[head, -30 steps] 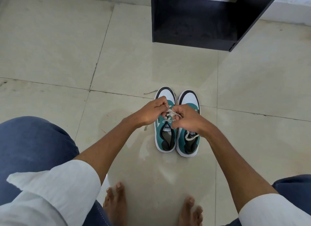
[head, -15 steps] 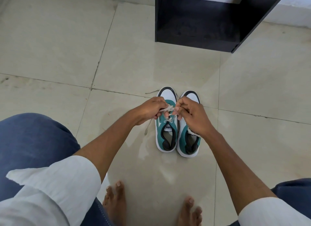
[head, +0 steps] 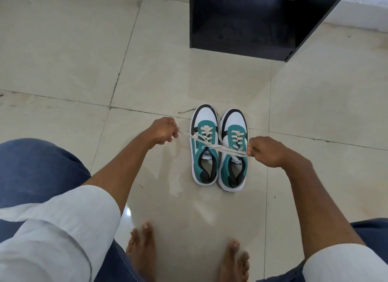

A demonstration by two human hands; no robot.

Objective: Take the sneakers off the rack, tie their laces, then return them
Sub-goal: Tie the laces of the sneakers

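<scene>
Two teal, white and black sneakers stand side by side on the tiled floor, toes pointing away from me: the left sneaker point(head: 204, 156) and the right sneaker point(head: 233, 168). My left hand point(head: 162, 132) is out to the left of the pair, closed on one end of the left sneaker's cream lace point(head: 195, 137). My right hand point(head: 266, 150) is just right of the pair, closed on the other end, which runs across the right sneaker's opening. The lace is stretched taut between both hands and crosses over the left sneaker's tongue.
A black shoe rack point(head: 252, 21) stands on the floor beyond the sneakers, its lower shelf open toward me. My bare feet point(head: 142, 254) and knees in blue trousers frame the near floor. A white wall base runs at the far right.
Both hands were together over the left sneaker's laces. They have moved apart sideways, left hand leftward and right hand rightward, drawing the lace ends out tight.
</scene>
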